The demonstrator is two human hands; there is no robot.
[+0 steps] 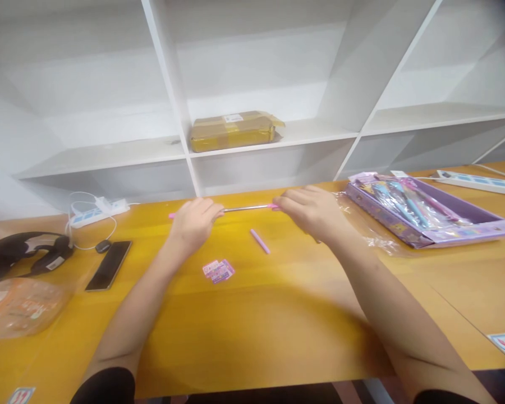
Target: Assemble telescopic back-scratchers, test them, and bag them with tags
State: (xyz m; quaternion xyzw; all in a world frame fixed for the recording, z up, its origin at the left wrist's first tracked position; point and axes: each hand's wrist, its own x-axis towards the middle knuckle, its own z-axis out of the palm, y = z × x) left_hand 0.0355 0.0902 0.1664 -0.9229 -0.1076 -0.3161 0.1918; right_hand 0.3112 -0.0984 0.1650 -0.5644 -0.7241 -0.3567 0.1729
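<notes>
A thin telescopic rod (247,209) with pink ends and a silver metal middle stretches level between my hands, above the back half of the table. My left hand (196,221) is closed around its left part, and a pink tip pokes out beyond the fist. At the other end, my right hand (309,210) grips the pink part; what lies inside the fist is hidden. Below the rod, a short lilac stick (260,241) lies on the table. Nearer to me are small purple and pink printed cards (219,270), partly overlapping.
A purple display box (467,233) holds several wrapped pens, with clear plastic wrap (379,241) beside it. On the left are a phone (109,265), a power strip (99,212), a black strap-like item (25,252) and an orange plastic bag (23,307). A taped carton (233,132) sits on the shelf.
</notes>
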